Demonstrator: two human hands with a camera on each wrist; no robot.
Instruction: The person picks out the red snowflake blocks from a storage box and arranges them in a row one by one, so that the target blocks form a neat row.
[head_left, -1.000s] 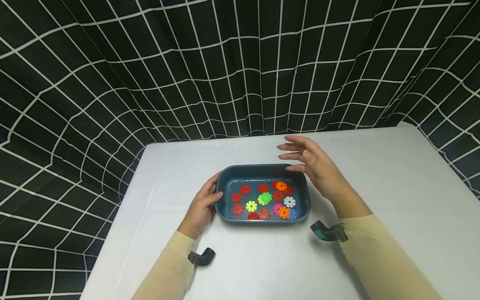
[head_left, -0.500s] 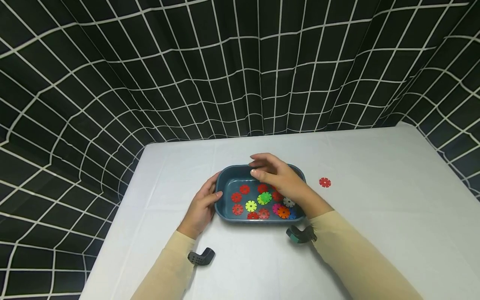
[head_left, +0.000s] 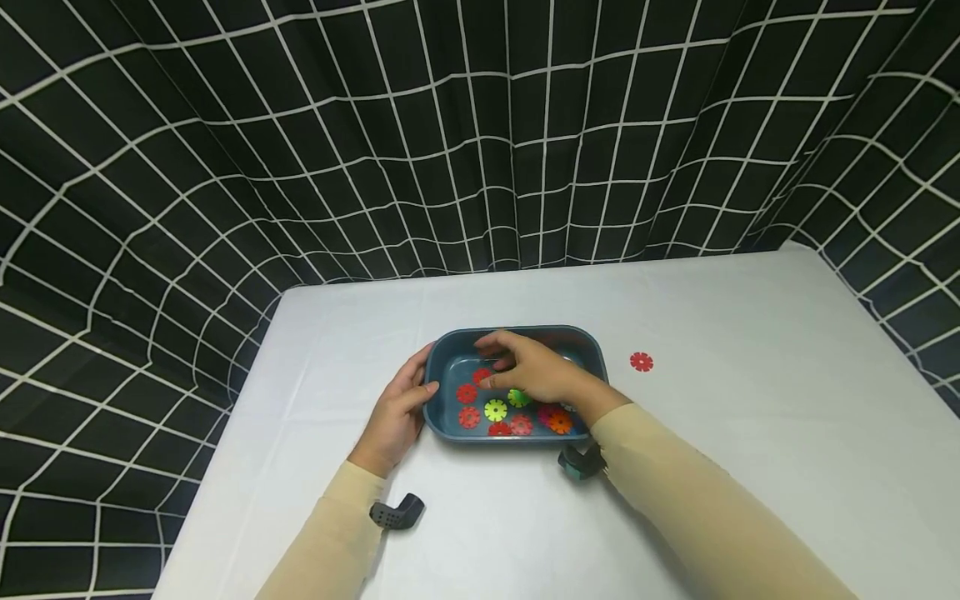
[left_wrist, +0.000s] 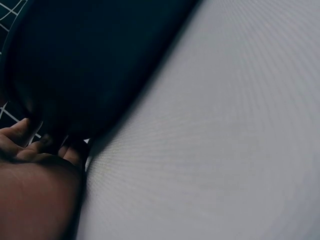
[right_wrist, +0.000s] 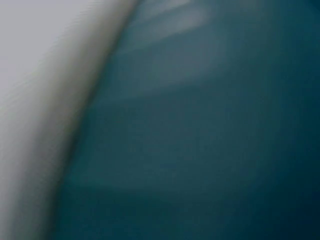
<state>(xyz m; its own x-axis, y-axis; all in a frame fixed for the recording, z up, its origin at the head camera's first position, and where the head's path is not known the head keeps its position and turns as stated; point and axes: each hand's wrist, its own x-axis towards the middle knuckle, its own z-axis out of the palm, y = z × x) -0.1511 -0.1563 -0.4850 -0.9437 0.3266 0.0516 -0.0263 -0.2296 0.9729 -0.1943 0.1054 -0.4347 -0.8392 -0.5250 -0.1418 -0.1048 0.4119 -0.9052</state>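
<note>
A dark teal plastic bin (head_left: 450, 429) sits on the white tabletop, with flat notched discs inside in red, yellow, green, pink and orange. My left hand (head_left: 396, 412) grips its left end, thumb over the rim and fingers along the outer wall. In the left wrist view, the fingers (left_wrist: 22, 132) curl against the bin's dark side. Reaching over the bin from the right, my right hand (head_left: 536, 371) has its fingers loosely bent and spread from the thumb. Its thumb tip overlaps a red disc (head_left: 481, 377). Discs at the bin's right side are partly hidden under this hand.
One red disc (head_left: 641, 362) lies on the white tablecloth (head_left: 720, 350) to the right of the bin. A black curtain with a white grid (head_left: 487, 150) hangs behind the table and along its sides. Each wrist carries a small black camera.
My right hand has moved left from the bin's right end and lowered into it. A red disc now shows on the table at the right. The left hand keeps its grip.
</note>
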